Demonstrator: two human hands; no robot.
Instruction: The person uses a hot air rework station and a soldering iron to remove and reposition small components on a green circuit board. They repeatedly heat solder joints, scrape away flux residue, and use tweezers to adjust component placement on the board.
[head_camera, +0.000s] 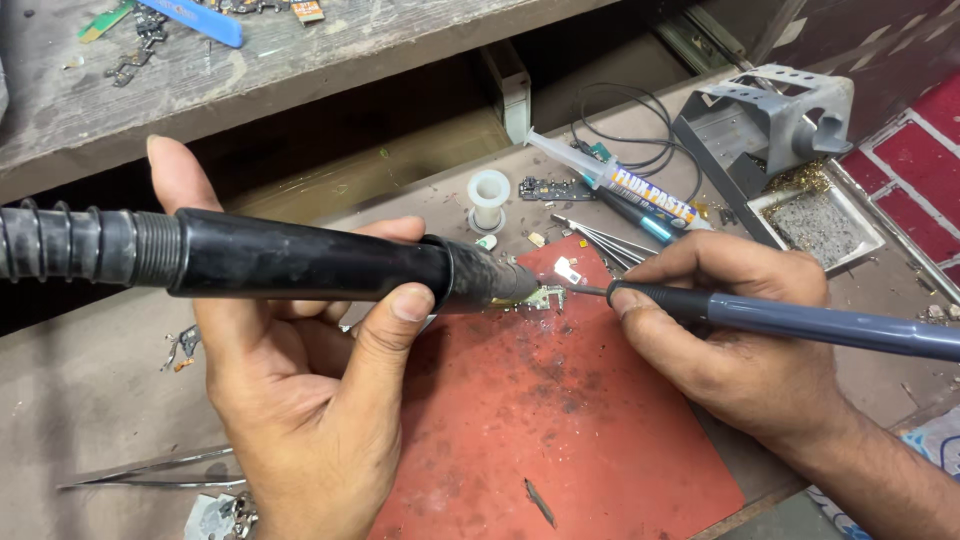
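My left hand grips a thick black hot-air wand with a ribbed hose; its nozzle points right at a small circuit board. My right hand holds a slim blue-grey soldering iron like a pen, and its fine tip touches the board's right edge. The board lies near the top of a stained red mat. A small white chip rests on the mat just above the board.
Behind the mat lie a flux syringe, a white empty solder spool, tweezers, a second small board and a black wire. A grey metal iron stand with a tray sits at the right. More tweezers lie at the lower left.
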